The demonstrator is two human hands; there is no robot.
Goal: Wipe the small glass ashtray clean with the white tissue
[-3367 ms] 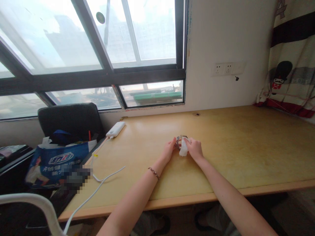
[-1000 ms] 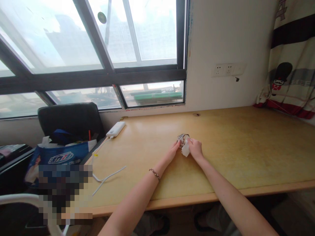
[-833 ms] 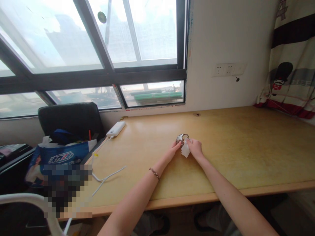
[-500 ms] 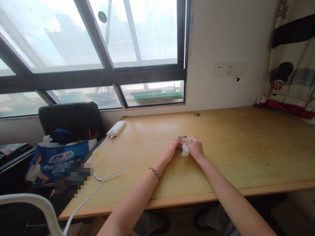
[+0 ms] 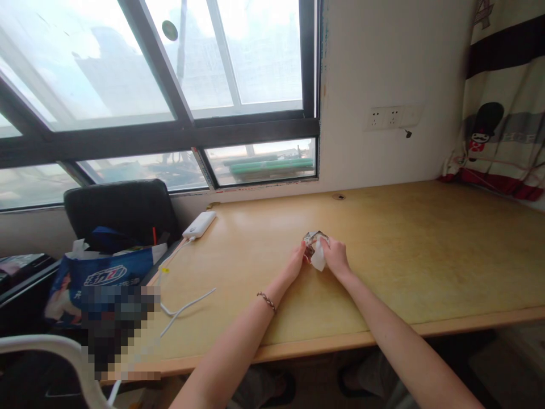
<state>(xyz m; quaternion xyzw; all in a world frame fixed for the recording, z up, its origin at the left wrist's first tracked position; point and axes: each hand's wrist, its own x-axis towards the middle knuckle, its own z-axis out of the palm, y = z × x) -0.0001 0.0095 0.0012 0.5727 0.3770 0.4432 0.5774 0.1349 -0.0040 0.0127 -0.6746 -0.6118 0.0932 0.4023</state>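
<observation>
Here our fingers (image 5: 303,249) meet over a small shiny thing (image 5: 312,238) held between both hands above the middle of the table (image 5: 426,255). What it is we cannot tell: it is tiny in the view, glinting and patterned, and mostly covered by our hands. Our left hand (image 5: 295,264) curls its fingertips against the left side of it, narrow and closed on it. Our right hand (image 5: 335,257) pinches a white tissue (image 5: 318,259) against the right side of the same thing; the tissue hangs down below the fingers and hides the lower part of it. So the shiny thing sits between the two sets of fingertips, touching both, its top just showing above them. Whether it rests on the table or is lifted just clear, we cannot say.

On our left wrist sits a thin bracelet (image 5: 266,300). Well apart, toward the far left corner of the table, lies a white power bank (image 5: 199,224), with a white cable (image 5: 179,309) trailing from it toward the near edge. Beyond the table's left end stands a black chair (image 5: 121,207) carrying a blue bag (image 5: 100,275), partly blurred out below. A curtain (image 5: 498,113) is cut off at the right border.
</observation>
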